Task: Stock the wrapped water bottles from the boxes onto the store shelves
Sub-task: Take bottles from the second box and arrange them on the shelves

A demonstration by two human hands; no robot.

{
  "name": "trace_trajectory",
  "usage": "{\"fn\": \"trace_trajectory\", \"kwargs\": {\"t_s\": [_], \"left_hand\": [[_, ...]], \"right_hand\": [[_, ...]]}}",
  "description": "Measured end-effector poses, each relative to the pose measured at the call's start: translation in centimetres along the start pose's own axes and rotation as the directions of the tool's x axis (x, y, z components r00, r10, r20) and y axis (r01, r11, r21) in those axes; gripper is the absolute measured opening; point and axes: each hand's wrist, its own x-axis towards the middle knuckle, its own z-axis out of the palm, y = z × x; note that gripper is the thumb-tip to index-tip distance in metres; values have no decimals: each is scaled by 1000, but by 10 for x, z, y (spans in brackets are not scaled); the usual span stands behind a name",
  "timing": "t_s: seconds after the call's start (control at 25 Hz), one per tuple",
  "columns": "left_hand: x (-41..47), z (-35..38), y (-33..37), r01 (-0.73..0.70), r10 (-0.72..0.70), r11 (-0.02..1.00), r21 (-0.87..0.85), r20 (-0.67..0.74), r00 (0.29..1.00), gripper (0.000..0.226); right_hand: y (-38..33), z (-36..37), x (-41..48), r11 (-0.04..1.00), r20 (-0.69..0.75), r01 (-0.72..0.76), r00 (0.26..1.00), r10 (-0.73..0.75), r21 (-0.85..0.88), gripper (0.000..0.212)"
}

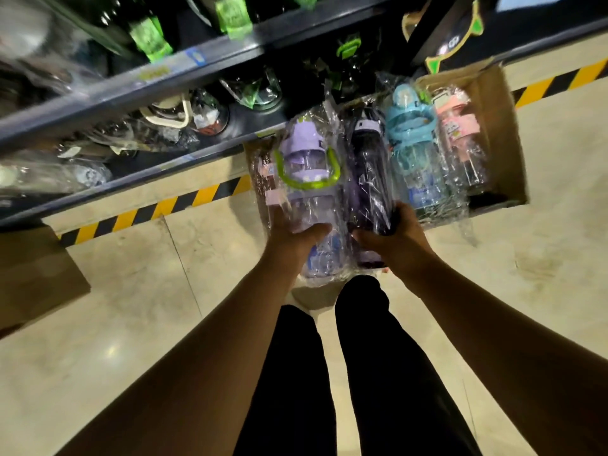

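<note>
My left hand [297, 233] grips the lower part of a wrapped lilac bottle [307, 179] with a green handle. Beside it, my right hand [391, 232] grips a wrapped dark purple bottle [370, 172]. Both bottles are held above the floor in front of the lowest shelf. Just right of them, a blue wrapped bottle [413, 153] and a pink wrapped bottle [460, 139] lie in an open cardboard box [500, 126].
Dark shelves [138, 90] on the left hold several wrapped bottles. A yellow-black hazard stripe [158, 207] runs along the shelf base. Another cardboard box [36, 274] sits at the left. My legs [329, 373] stand on the beige tile floor.
</note>
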Motion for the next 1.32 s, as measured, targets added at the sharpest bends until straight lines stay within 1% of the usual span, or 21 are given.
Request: {"fn": "trace_trajectory", "kwargs": {"t_s": [0.04,0.12,0.2,0.28,0.36,0.4,0.48,0.52,0.56,0.6,0.64,0.68,0.72,0.76,0.88,0.92,1.0,1.08,1.12,1.2,1.32], "left_hand": [[-9,-5,6,6,-6,1000,14,-6,1000,73],[-31,-15,25,4,-3,999,45,-11,1000,74],[-59,-31,48,-24,23,999,34,44,999,73],[-96,-50,71,-85,84,996,1,109,991,68],[-133,-68,95,-161,159,987,10,104,982,57],[-149,-75,104,-209,208,978,-1,116,971,50],[-192,-99,126,-282,290,957,-71,154,944,46],[-213,-112,136,-300,311,950,-85,172,935,46],[-237,-125,146,-312,321,947,-76,175,931,60],[-261,-137,157,-343,339,939,-8,175,924,81],[-281,-147,170,-391,377,918,60,170,911,91],[-297,-155,180,-436,419,894,102,152,895,86],[-311,-161,189,-453,441,887,93,130,888,75],[-323,-164,195,-483,474,873,66,117,873,68],[-352,-174,211,-565,564,825,-8,73,823,69],[-355,-178,215,-596,596,803,-23,46,801,70],[-353,-184,230,-650,650,759,-35,-29,760,71],[-343,-191,248,-690,683,721,-55,-111,722,65],[-339,-193,258,-697,685,714,-67,-141,715,57],[-330,-199,275,-672,647,732,-108,-197,736,40],[-317,-206,285,-635,604,763,-119,-217,767,26]], "right_hand": [[-4,-1,-12,998,65,-16,998,12,57,72],[-17,-1,-35,995,186,-10,983,-9,100,68],[-33,2,-60,989,249,8,967,-44,145,69],[-57,9,-90,979,299,10,951,-73,206,88],[-80,19,-119,976,339,50,933,-121,211,112],[-88,25,-132,975,343,70,928,-141,211,116],[-113,39,-169,971,357,113,916,-183,208,112],[-125,45,-189,968,363,131,909,-203,214,109],[-137,51,-210,965,368,145,904,-218,217,107],[-147,55,-230,963,371,158,899,-232,219,106],[-159,60,-249,960,367,178,896,-250,218,108],[-170,65,-266,958,364,205,893,-266,198,111],[-179,69,-282,957,361,236,889,-282,167,111],[-187,73,-294,950,355,276,881,-311,147,107],[-218,86,-328,892,296,439,843,-449,102,76],[-229,91,-332,868,256,493,832,-492,65,74],[-253,103,-334,809,183,587,793,-581,24,84],[-281,117,-326,760,125,650,754,-645,1,96],[-293,124,-321,737,102,675,735,-670,-22,99],[-312,140,-303,695,65,713,701,-710,-93,99],[-327,153,-276,647,-4,743,656,-755,-171,86]]}}
